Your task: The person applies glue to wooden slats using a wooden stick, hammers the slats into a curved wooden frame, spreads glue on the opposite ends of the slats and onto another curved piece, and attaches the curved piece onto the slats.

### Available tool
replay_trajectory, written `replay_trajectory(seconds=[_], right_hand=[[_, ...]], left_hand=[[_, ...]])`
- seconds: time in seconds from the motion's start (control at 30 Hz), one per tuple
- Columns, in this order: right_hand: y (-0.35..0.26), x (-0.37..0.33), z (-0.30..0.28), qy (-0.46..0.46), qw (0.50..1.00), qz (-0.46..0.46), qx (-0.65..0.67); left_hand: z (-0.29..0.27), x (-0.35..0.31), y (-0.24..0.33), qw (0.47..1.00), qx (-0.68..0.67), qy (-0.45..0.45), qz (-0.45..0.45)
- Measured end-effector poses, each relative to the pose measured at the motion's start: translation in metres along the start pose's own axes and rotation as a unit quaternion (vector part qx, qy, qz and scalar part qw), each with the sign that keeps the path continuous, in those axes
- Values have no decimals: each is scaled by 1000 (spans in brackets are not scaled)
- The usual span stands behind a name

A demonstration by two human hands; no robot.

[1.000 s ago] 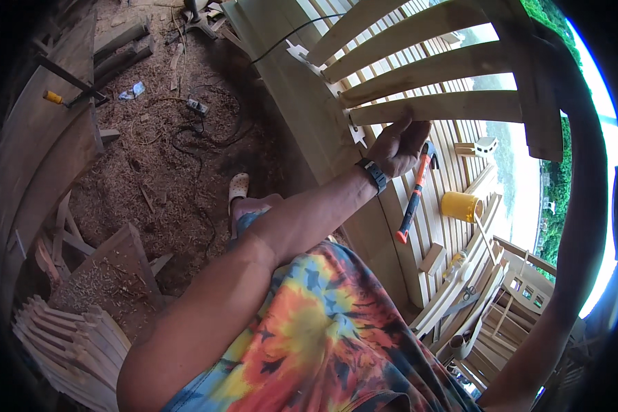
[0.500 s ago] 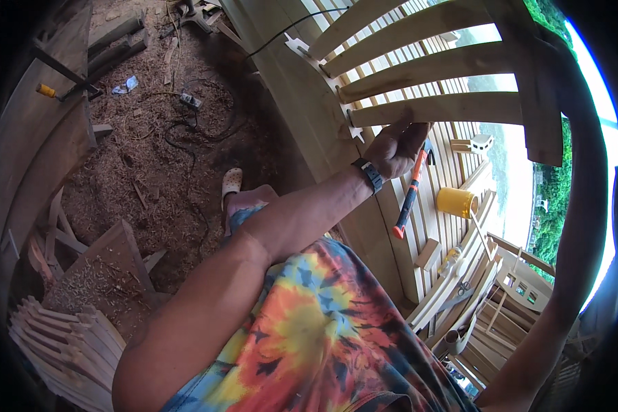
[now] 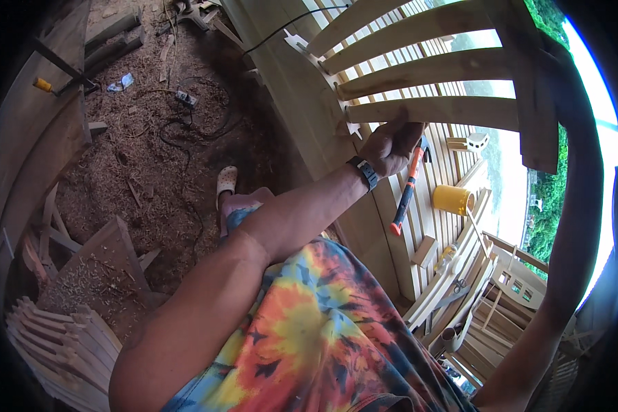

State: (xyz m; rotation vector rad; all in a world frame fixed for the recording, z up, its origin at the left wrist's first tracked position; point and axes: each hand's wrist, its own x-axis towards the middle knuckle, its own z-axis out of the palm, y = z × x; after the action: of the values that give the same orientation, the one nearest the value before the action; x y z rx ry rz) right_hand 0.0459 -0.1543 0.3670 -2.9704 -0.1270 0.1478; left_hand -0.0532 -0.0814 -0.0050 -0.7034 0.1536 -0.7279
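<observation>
A slatted wooden frame (image 3: 539, 130) is raised in front of me, its curved slats running left from a dark end rail to notched pale ends. My left hand (image 3: 390, 147), with a watch at the wrist, has its fingers closed round the lowest slat (image 3: 453, 112) from below. My right arm rises along the right side to the end rail; the right hand (image 3: 553, 58) is in shadow by the rail and its fingers are hidden. Just below my left hand, a claw hammer (image 3: 408, 189) with an orange and black handle lies on the slatted wooden surface (image 3: 422, 206).
A yellow container (image 3: 453, 199) stands right of the hammer. Beyond it are a small wooden block (image 3: 424, 250), scissors (image 3: 459, 283) and stacked wood pieces (image 3: 487, 336). On the left, shavings cover the floor (image 3: 144, 151), with a power strip (image 3: 185, 98), cords and cut slats (image 3: 62, 343).
The frame's right end has dropped slightly and shifted a little left in view. My left hand keeps its grip on the lowest slat. The hammer stays put on the surface.
</observation>
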Motion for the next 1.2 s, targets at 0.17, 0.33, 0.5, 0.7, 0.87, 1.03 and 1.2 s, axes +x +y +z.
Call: replay_trajectory(seconds=[0.17, 0.33, 0.5, 0.7, 0.87, 1.03, 1.2], right_hand=[[6, -4, 2, -10, 999, -31, 24], [15, -12, 5, 55, 998, -24, 7], [15, -11, 3, 36, 999, 2, 6], [-24, -31, 16, 34, 998, 48, -21], [-4, -22, 19, 32, 999, -14, 26], [-5, -27, 18, 10, 1000, -7, 12], [-2, -37, 18, 30, 999, -9, 24]], left_hand=[[0, -3, 6, 1000, -16, -13, -21], [10, -18, 3, 993, 98, 58, -23], [21, -37, 48, 824, 489, 284, 28], [80, -4, 101, 200, 895, 14, 398], [96, -4, 110, 59, 969, -71, 228], [122, 9, 118, 52, 974, -130, 179], [128, 16, 116, 48, 966, -191, 167]])
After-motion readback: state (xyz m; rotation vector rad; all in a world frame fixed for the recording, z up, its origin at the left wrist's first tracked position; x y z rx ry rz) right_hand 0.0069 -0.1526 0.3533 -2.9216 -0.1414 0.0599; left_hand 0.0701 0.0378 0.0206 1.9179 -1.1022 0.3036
